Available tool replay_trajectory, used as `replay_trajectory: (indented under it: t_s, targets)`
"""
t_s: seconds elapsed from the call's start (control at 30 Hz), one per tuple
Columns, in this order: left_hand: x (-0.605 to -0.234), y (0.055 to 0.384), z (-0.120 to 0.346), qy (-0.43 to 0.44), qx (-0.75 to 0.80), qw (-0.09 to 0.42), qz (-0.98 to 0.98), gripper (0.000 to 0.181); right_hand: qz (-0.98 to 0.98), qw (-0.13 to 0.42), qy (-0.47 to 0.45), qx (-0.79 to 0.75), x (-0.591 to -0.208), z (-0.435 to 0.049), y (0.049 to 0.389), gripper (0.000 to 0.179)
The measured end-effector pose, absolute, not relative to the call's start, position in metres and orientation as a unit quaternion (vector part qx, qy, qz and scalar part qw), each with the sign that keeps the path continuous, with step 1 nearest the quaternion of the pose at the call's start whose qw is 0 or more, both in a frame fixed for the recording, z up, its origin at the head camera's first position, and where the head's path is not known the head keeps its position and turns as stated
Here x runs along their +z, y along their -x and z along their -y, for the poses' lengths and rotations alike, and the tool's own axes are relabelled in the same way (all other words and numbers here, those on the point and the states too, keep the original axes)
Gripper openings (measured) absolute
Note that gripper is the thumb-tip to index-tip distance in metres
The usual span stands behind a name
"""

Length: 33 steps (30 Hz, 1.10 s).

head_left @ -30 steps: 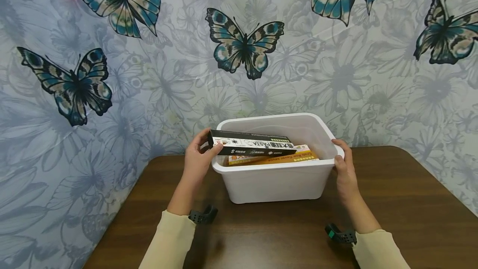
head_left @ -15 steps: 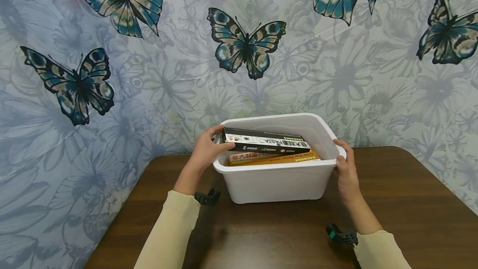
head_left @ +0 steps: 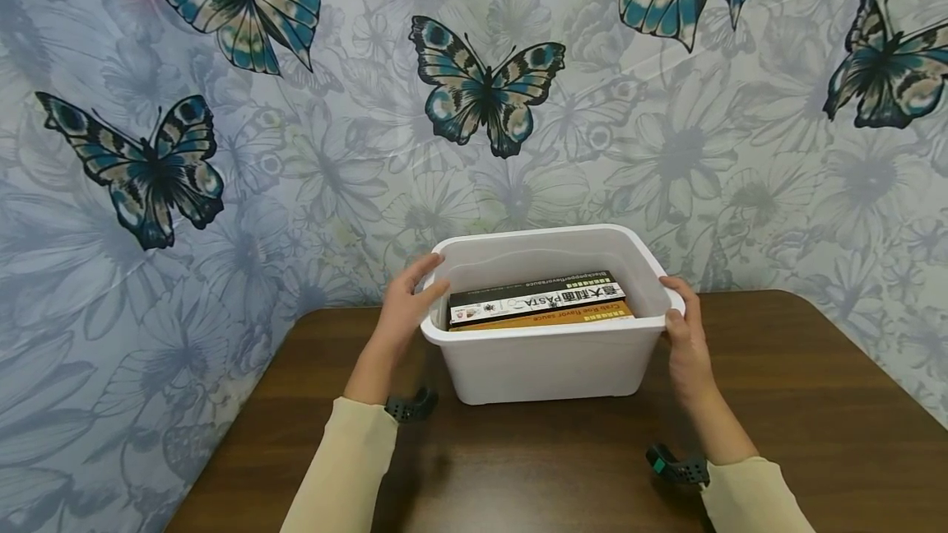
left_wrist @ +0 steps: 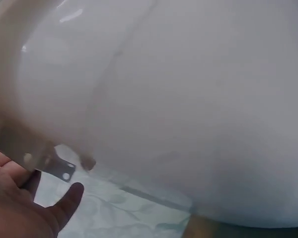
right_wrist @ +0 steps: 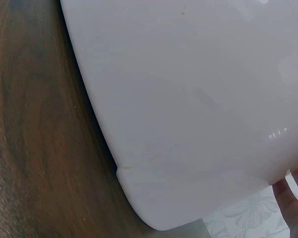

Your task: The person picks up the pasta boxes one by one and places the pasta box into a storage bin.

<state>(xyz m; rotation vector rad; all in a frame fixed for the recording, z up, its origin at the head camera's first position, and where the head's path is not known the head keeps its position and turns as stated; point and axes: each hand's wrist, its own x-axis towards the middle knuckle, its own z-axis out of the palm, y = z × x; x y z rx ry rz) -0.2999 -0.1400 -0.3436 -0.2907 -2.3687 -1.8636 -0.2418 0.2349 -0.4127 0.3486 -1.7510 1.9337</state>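
A white plastic tub (head_left: 544, 368) stands on the table. Inside lies a black-and-white pasta box (head_left: 536, 299), and in front of it shows an orange box (head_left: 551, 320) lettered "Crab Roe flavor sauce". My left hand (head_left: 403, 303) is at the tub's left rim, fingers and thumb spread, with no box in it. In the left wrist view that hand (left_wrist: 27, 210) appears beside the tub's wall (left_wrist: 164, 109), thumb apart. My right hand (head_left: 687, 340) grips the right rim, thumb in front and fingers behind. Its fingers (right_wrist: 290, 201) curl under the rim in the right wrist view.
The dark wooden table (head_left: 533, 467) reaches back to a wall hanging (head_left: 333, 187) printed with flowers and butterflies. The tub sits near the table's back edge. Each wrist wears a dark strap.
The left hand moved rightward with the black pasta box, then let go of it. The box now lies lower inside the tub, behind the orange one. The right hand stays on the rim.
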Motion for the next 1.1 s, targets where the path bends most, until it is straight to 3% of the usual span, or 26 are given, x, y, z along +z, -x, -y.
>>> replay_trajectory:
  t_s: [0.4,0.77,1.1]
  targets:
    - [-0.373,0.268,0.142,0.140,-0.666,0.103,0.725,0.048,0.649,0.247,-0.138,0.706,-0.411,-0.237,0.240,0.050]
    - [-0.370,0.240,0.162,0.147,-0.543,0.128,0.817,0.056,0.756,0.175,-0.178,0.605,-0.394,-0.256,0.234,0.049]
    - [-0.352,0.237,0.186,0.112,-0.320,0.191,0.921,0.084,0.912,0.236,-0.155,0.297,-0.367,-0.299,0.225,0.093]
